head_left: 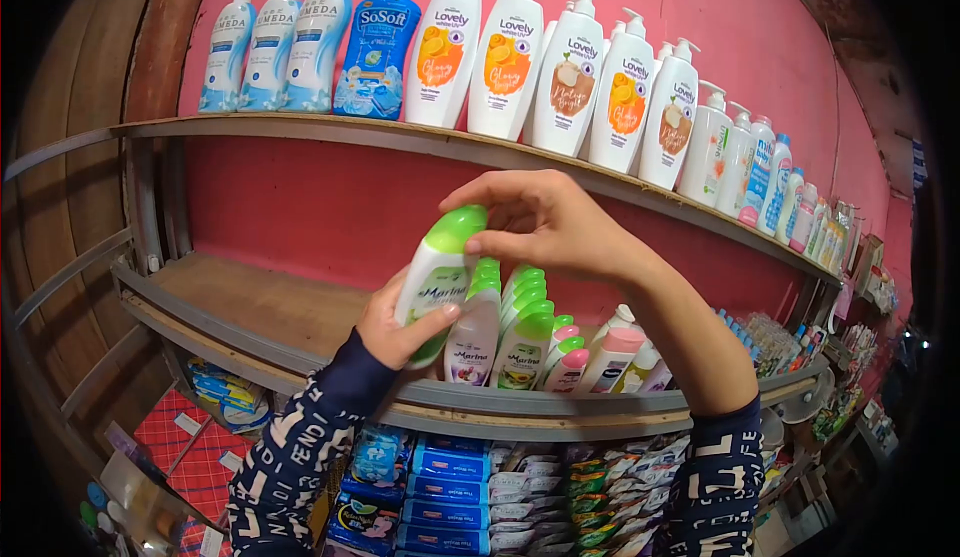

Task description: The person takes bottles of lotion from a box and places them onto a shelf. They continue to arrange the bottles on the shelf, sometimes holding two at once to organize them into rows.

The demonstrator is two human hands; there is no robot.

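Observation:
A white lotion bottle labelled Marina (434,282), with a bright green cap, is held tilted in front of the lower shelf. My left hand (388,325) is closed around its body, thumb across the label. From above, my right hand (560,219) grips the green cap between thumb and fingers. Just behind stand more Marina bottles in rows: one with a purple fruit picture (470,345) and one with a green fruit picture (522,349). My left hand partly hides the held bottle's lower end.
White Lovely pump bottles (437,52) line the upper shelf (400,133), beside a blue SoSoft bottle (375,52) and Humeda pump bottles (318,47). Bare wood shows on the lower shelf (250,302) at left. Blue packs (447,487) and hanging sachets (595,487) are below.

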